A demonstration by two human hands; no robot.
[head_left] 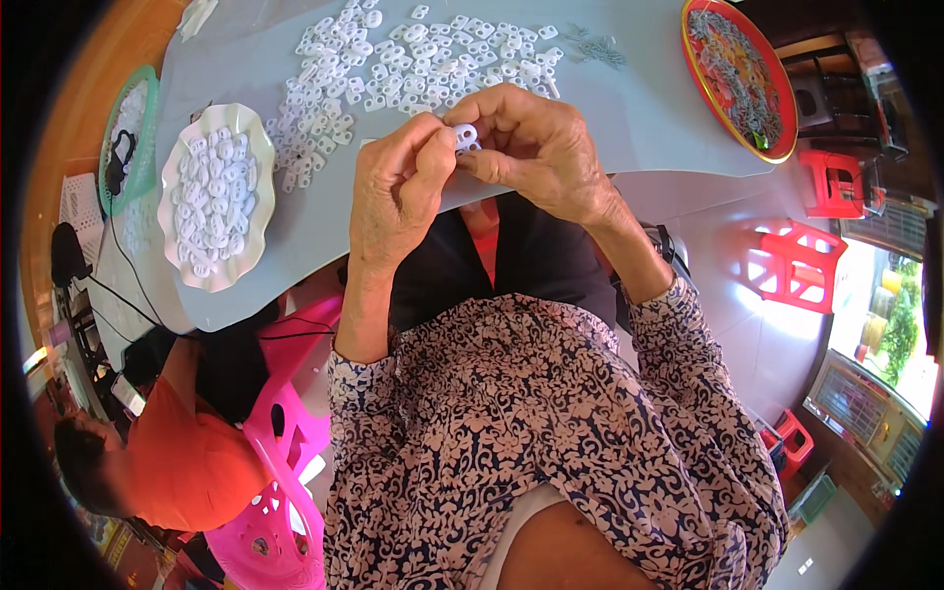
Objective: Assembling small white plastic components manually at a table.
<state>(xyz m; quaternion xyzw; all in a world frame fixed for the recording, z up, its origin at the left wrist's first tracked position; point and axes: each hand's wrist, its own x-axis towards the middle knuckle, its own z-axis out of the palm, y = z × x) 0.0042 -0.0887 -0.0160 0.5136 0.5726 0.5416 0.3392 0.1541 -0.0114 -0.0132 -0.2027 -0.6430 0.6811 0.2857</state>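
Close above the table's near edge, my two hands meet around a small white plastic piece with round holes [465, 136]. My right hand [541, 147] pinches it between thumb and forefinger. My left hand [401, 187] is closed, its thumb and fingertips pressed against the piece's left side; part of the piece is hidden by the fingers. Beyond the hands lies a wide spread of loose white plastic pieces [423, 64] of the same kind. To the left, a scalloped white dish [264, 187] is filled with white plastic pieces.
Thin grey metal bits [595, 47] lie at the table's [649, 118] far side. A red-rimmed round tray [785, 138] at right holds more. At far left is a green basket [147, 84]. A person in orange [197, 457] sits by a pink chair [285, 433]. Red stools [801, 265] stand right.
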